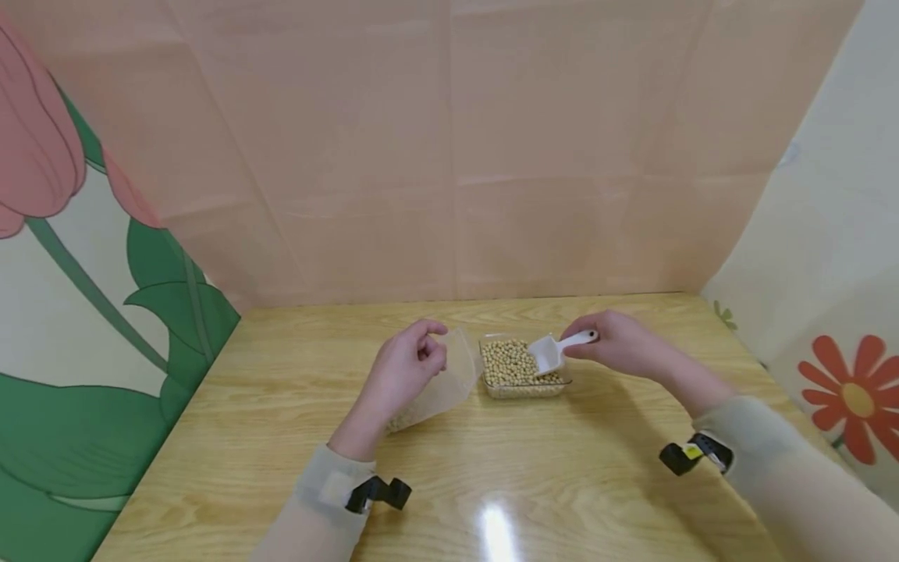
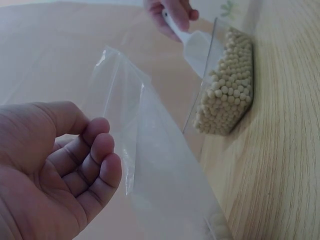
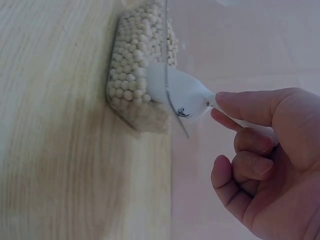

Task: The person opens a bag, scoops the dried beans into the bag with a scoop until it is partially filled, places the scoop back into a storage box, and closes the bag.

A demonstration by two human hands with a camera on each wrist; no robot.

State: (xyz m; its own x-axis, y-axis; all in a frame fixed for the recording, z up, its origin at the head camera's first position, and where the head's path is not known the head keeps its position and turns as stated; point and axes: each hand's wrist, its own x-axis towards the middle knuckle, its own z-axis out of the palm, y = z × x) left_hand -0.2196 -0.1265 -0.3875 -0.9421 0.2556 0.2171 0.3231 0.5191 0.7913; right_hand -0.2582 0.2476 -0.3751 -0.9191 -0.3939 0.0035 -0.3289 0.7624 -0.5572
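Note:
My right hand (image 1: 611, 342) pinches the handle of a white scoop (image 1: 546, 355) between thumb and fingers. The scoop's blade dips into round pale soybeans (image 1: 509, 361) in a clear rectangular container (image 1: 523, 393); in the right wrist view its tip (image 3: 157, 82) is among them. My left hand (image 1: 410, 363) has curled fingers, with thumb and fingertips together at the edge of a clear plastic bag (image 2: 160, 150). That bag stands tilted beside the container, its upper end toward the beans. A few beans (image 2: 218, 225) show at its bottom, and my hand hides part of it.
Both hands work over a wood-grain table (image 1: 534, 484). A pinkish sheet (image 1: 449, 195) hangs behind its far edge. Painted walls with flowers flank it, a red flower (image 1: 858, 398) on the right. Dark wrist cameras (image 1: 379, 493) sit at the sleeves.

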